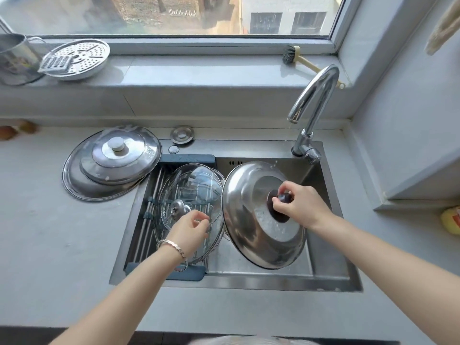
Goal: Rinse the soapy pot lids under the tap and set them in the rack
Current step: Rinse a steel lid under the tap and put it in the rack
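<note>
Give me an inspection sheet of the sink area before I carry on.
Surface: grey counter, steel sink, rack across its left part.
Job's things: glass lid resting on rack; steel lid, suds near its knob, tilted over sink; two stacked lids on counter, left; tap with thin trickle.
Clutter: drain stopper behind sink; steamer plate, grater, brush on sill.
Grippers: left hand pinches glass lid's rim; right hand grips steel lid's knob.
Cables: nothing seen.
Surroundings: window above sill; yellow item at right edge.

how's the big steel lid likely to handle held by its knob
Probably slippery: suds cling to the steel lid near its knob. Gripped only there by the right hand, the wide dome may tilt or swing. Polished metal, likely rigid.
</note>
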{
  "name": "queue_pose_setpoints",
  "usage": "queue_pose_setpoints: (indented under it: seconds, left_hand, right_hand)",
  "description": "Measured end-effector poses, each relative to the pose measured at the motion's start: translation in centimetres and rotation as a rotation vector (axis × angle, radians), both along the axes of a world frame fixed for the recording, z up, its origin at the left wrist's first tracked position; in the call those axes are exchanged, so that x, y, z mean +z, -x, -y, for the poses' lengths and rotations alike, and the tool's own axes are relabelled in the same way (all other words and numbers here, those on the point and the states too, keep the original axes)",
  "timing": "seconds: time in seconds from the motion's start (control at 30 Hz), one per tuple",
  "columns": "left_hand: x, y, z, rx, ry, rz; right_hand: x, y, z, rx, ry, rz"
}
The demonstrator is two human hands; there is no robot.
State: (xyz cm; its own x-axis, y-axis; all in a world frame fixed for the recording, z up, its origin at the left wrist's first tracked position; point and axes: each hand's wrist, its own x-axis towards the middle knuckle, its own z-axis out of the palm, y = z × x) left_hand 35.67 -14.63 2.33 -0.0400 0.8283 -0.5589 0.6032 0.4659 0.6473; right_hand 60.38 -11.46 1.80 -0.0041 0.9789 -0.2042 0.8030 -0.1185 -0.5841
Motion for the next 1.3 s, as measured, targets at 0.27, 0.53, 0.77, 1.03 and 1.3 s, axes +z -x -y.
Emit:
queue_pose_setpoints:
  seconds: [0.27, 0.53, 0.77, 1.03, 1.3]
  left_hand:
    - [-0.2, 2.5, 0.8, 0.048, -0.041, 0.033]
    - [0.1, 4.6, 0.5, 0.058, -0.062, 0.044]
    - [-0.4, 7.2, 0.1, 0.063, -0.062, 0.037]
    - [-1.0, 11.8, -0.5, 0.155, -0.080, 0.058]
    - [-1.9, 15.1, -1.1, 0.178, -0.053, 0.055]
  right_hand:
    - [0.4, 1.3, -0.3, -0.229, -0.146, -0.209]
    - [-2.0, 1.5, 0.6, -0.375, 0.077, -0.202]
    - [0.7, 4.8, -0.8, -0.310, 0.066, -0.218]
    - [3.7, 16.1, -5.5, 0.011, -0.044, 0.126]
    - [-0.8, 24.3, -9.0, 0.295, 0.165, 0.318]
